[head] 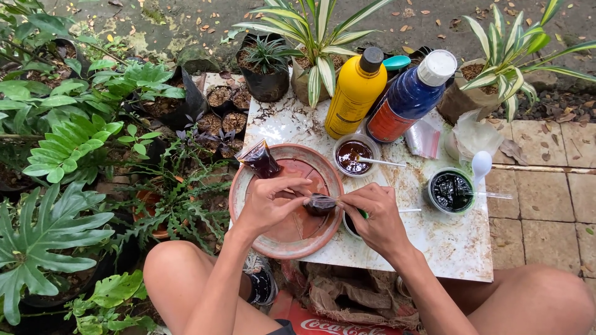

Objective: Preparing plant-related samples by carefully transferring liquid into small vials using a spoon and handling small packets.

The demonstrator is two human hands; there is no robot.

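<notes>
On the far left, big green plants (pixel 59 149) grow in pots beside a white stone table (pixel 459 242). Small black pots of soil (pixel 226 108) stand at the table's back left corner. Next comes a round clay dish (pixel 248 211), and a small bag of dark liquid (pixel 261 160) leans on its back rim.

Over the dish, the left hand (pixel 270 205) has its fingers curled in and pinches one end of a small plastic packet of dark liquid (pixel 320 203). The right hand (pixel 375 217) pinches the other end, fingers closed tight. So the packet sits between both hands, just above the right side of the dish.

Behind the hands, a little clear cup of brown liquid (pixel 354 155) has a white stick in it. A yellow bottle with a black cap (pixel 355 93) stands behind that cup, and a blue bottle with a white cap (pixel 410 96) leans next to it.

More to the right, a cup of black liquid (pixel 450 191) stands on the table, with a white spoon (pixel 481 164) just beside it. Crumpled clear plastic bags (pixel 472 136) lie behind them, near a striped leafy plant (pixel 506 49).
</notes>
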